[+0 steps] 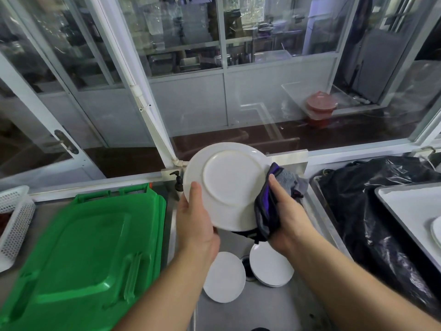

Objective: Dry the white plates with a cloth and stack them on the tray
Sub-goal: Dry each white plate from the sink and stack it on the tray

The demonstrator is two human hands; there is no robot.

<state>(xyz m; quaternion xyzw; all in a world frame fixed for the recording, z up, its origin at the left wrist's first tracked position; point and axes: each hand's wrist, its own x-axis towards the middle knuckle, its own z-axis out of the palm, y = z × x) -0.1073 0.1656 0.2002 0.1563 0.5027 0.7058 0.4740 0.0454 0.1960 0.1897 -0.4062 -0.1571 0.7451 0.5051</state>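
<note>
We stand at a steel sink (274,306) beside a glazed partition, mid-way thru drying. Largest thing nearby: the green bin lid (83,254), left of our left-hand fingers, lying on the tabletop (14,283). Right of our right-hand fingers, a black plastic bag (372,211) slumps next to the tray (405,204), where the rim of one white plate already shows at the far-right edge of view.

The plate in hand (226,185) is held up above the sink, underside toward us, tilted nearly upright, prob. so the cloth can reach the back and rim while any drips fall into the basin. Our left hand (195,225) grips its lower-left edge, thumb pressed flat on the back, other fingers hidden behind. Our right hand (284,218) is closed round the purple-and-grey cloth (269,206), which wraps the plate's right edge; thumb lies on top of the fabric.

The plate looks plain glossy white, w/ a raised foot ring; no water marks that we can make out.

Below our fingers, more white plates wait in the sink: a single plate (224,277) and a small stack (272,266), either side of the drain. So several remain, we judge.

Smallest: a pump bottle (177,185), just left of the held plate, behind our left thumb.
</note>
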